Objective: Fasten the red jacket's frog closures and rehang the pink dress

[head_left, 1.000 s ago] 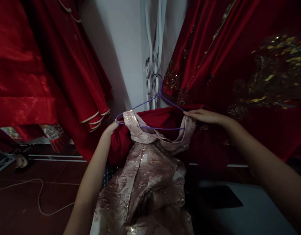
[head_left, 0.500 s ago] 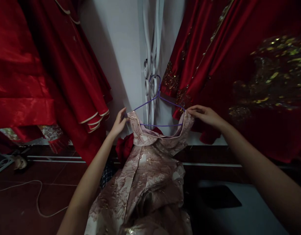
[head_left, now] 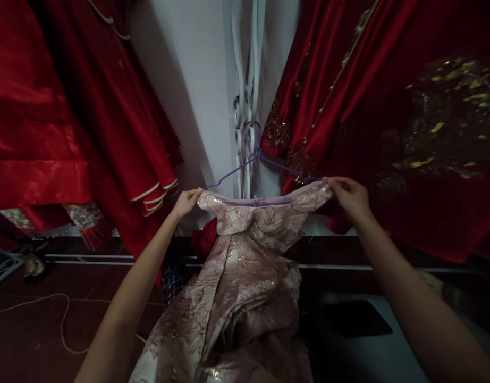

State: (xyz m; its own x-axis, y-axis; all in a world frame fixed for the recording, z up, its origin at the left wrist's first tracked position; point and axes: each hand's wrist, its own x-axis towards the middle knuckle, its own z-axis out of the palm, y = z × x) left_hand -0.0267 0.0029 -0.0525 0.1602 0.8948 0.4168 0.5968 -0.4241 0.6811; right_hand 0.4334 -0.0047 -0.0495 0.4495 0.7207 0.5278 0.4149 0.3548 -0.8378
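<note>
A pale pink dress (head_left: 245, 260) with a shiny gold pattern hangs in front of me from a purple wire hanger (head_left: 239, 167). The hanger's hook is caught on a white scrolled metal stand (head_left: 248, 106). My left hand (head_left: 187, 202) pinches the dress's left shoulder edge near the hanger's end. At the opposite shoulder, my right hand (head_left: 351, 196) grips the fabric with bent fingers. Between both hands the neckline is stretched nearly straight, with the hanger's lower bar along it. Folds hide the lower inside of the dress.
Red garments (head_left: 141, 127) with pale trim hang at the left. More red clothes (head_left: 328, 96) with gold sequins hang at the right. A white cable (head_left: 64, 319) lies on the reddish floor. A dark flat object (head_left: 358, 319) rests on a pale surface at lower right.
Both hands have moved outward, pulling the dress's shoulders apart. The neckline went from a deep scoop to nearly straight, and the shoulders slid out toward the hanger's ends.
</note>
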